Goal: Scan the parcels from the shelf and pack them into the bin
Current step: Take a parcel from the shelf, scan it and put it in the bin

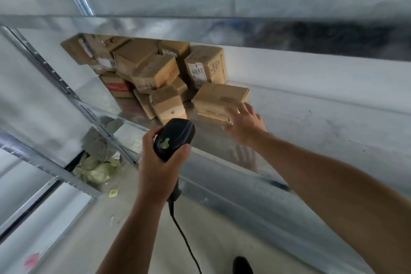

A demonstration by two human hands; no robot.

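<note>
While at right hand (244,123), flat parcel (219,97).

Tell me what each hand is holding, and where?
The left hand grips the black scanner round its handle. The right hand holds nothing, open by a parcel.

Brown cardboard parcels (155,73) heaped on shelf (289,122)

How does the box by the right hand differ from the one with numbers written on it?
The front box lies low and wide; the numbered box stands taller behind it. The numbered box carries a white label with handwritten digits; the front box shows no white label. The right hand reaches only the front box. Both are brown cardboard on the metal shelf.
</note>
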